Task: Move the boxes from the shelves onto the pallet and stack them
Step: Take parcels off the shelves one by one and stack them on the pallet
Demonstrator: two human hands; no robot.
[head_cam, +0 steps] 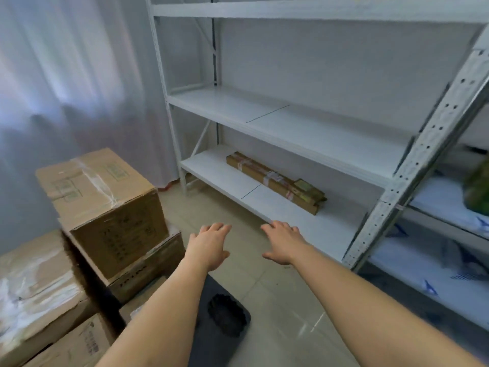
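A long flat brown box with tape bands lies at the back of the bottom shelf of the white rack. My left hand and my right hand reach forward side by side, fingers straight and spread, holding nothing, a little short of the shelf's front edge. At the left, cardboard boxes are stacked: a taped top box on a lower box, with further boxes beside them. A dark pallet corner shows beneath my left forearm.
The rack's middle shelf holds nothing. A perforated metal upright stands at the right, with a second rack holding white bags and something green behind it. A curtain hangs at the left. Tiled floor lies between stack and rack.
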